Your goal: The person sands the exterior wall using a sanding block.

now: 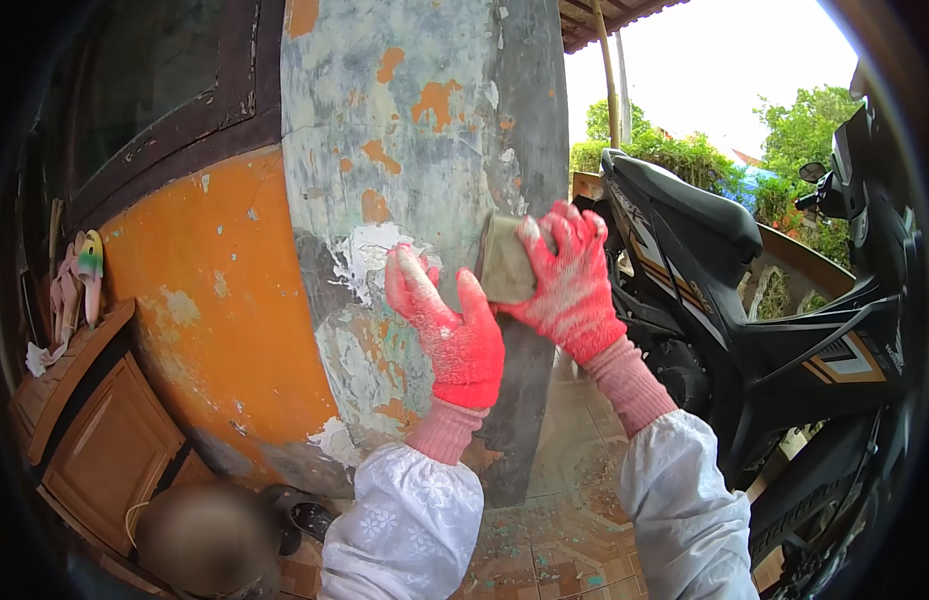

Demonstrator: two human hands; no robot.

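A red, dust-whitened work glove covers my right hand [573,274], which grips a flat, greyish-brown rectangular pad [507,259], possibly sandpaper. The pad rests against the corner of a wall pillar [442,172] with worn grey, white and orange paint. Beside it, my left hand [446,322] wears a matching glove, with thumb and fingers apart and nothing held. Its fingertips lie over a white bare patch [363,259]; whether they touch the surface is unclear. Both forearms are in white patterned sleeves.
A black motorcycle [704,255] stands close on the right. At left are an orange wall [224,315], a dark window frame [179,161] and a wooden cabinet [116,427]. Dark sandals [311,517] and a blurred round shape [209,540] lie low. Paint flakes litter the tiled floor [554,547].
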